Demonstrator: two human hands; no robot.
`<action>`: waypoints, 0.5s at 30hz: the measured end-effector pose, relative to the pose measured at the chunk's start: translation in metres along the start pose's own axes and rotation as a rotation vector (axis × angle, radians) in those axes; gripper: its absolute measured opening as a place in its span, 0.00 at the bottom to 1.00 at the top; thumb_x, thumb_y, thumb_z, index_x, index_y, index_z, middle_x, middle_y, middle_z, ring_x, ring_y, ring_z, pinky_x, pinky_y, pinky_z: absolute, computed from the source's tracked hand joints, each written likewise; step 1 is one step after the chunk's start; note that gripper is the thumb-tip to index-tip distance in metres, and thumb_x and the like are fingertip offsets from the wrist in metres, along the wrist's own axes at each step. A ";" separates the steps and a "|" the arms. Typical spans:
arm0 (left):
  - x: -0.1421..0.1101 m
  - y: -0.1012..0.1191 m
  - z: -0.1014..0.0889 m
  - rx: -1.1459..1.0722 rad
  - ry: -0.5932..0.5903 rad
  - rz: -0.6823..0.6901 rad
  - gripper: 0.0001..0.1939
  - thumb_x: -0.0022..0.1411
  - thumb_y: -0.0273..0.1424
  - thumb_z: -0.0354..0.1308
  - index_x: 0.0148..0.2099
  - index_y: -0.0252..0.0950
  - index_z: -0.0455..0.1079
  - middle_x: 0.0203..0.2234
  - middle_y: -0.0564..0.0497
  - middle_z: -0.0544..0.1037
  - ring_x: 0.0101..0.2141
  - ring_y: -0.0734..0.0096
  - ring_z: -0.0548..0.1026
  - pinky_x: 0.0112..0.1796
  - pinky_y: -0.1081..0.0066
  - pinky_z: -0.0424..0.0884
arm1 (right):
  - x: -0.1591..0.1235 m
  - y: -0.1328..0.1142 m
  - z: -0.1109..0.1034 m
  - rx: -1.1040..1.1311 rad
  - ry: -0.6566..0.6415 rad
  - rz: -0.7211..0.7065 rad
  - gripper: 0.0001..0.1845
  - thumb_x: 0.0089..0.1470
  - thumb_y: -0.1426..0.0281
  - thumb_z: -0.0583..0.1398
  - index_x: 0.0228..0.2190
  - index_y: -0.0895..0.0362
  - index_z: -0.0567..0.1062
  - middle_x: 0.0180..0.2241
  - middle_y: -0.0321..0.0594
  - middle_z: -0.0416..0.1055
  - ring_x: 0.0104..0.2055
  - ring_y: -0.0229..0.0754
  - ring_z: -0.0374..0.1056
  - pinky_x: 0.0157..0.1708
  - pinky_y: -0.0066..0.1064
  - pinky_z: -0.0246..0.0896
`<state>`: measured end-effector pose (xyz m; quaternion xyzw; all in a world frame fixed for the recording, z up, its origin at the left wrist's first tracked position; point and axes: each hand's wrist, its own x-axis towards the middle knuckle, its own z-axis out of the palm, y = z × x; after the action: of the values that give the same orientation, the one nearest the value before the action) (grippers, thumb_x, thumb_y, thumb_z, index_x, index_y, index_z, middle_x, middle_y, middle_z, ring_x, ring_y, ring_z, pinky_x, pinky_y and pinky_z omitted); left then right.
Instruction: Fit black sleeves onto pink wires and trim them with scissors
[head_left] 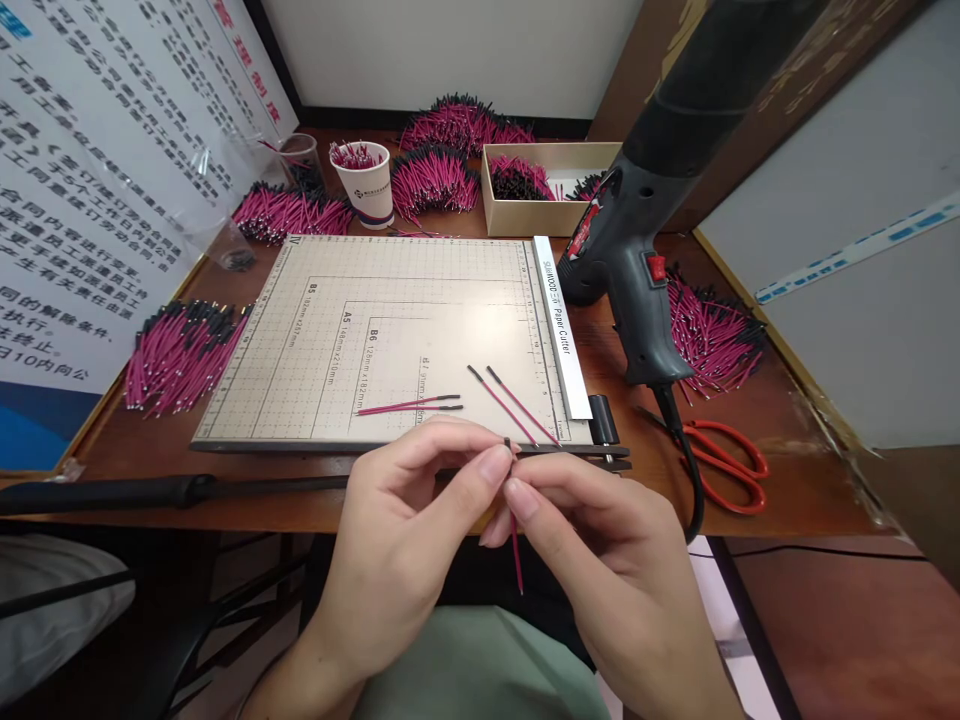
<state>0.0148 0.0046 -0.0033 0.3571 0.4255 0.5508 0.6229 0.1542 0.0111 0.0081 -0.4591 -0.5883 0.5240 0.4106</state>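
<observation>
Between my two hands is one thin magenta wire [517, 560], its lower end hanging down and a black tip showing at the top. My left hand [420, 530] pinches it near the black end with thumb and index finger. Just below, my right hand [592, 540] grips the same wire, thumb against fingers. Behind the hands lies a paper cutter board [285, 350] marked with a grid. On it, a pair of magenta wires with black ends [409, 405] lies to the left, and another pair [517, 405] lies slantwise to the right.
A heat gun [637, 250] stands at right, its cord beside red-handled scissors [724, 465]. The cutter's black arm [172, 492] runs along the table's front edge. Wire heaps [184, 355], a paper cup [366, 195] and a cardboard box [525, 218] holding wires surround the board.
</observation>
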 end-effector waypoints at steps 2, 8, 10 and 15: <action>0.000 -0.001 0.000 0.009 0.002 0.007 0.07 0.69 0.30 0.63 0.36 0.43 0.80 0.22 0.57 0.74 0.25 0.81 0.72 0.29 0.84 0.72 | 0.000 0.000 0.001 -0.014 0.010 0.005 0.13 0.63 0.70 0.59 0.27 0.58 0.78 0.22 0.36 0.75 0.23 0.33 0.70 0.20 0.20 0.62; 0.001 -0.003 -0.003 0.082 0.047 0.050 0.07 0.68 0.31 0.64 0.37 0.45 0.81 0.30 0.57 0.79 0.33 0.80 0.75 0.36 0.85 0.74 | 0.003 0.003 0.003 -0.040 0.040 0.017 0.10 0.60 0.70 0.61 0.27 0.57 0.78 0.20 0.34 0.74 0.18 0.31 0.65 0.17 0.20 0.56; 0.000 -0.003 -0.004 0.094 0.064 0.050 0.07 0.69 0.32 0.63 0.37 0.47 0.82 0.32 0.58 0.80 0.35 0.81 0.76 0.39 0.86 0.73 | 0.004 0.002 0.001 -0.040 0.034 0.025 0.10 0.60 0.70 0.62 0.27 0.57 0.77 0.20 0.34 0.74 0.18 0.31 0.65 0.17 0.21 0.56; -0.014 -0.011 0.003 -0.165 -0.005 -0.063 0.17 0.74 0.46 0.53 0.47 0.47 0.82 0.43 0.52 0.82 0.45 0.70 0.79 0.49 0.77 0.75 | -0.017 -0.003 0.000 0.023 0.005 0.081 0.11 0.64 0.62 0.62 0.31 0.52 0.77 0.21 0.34 0.73 0.22 0.34 0.69 0.22 0.25 0.64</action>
<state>0.0216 -0.0108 -0.0107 0.2927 0.3881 0.5633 0.6682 0.1578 -0.0059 0.0113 -0.4789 -0.5623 0.5457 0.3959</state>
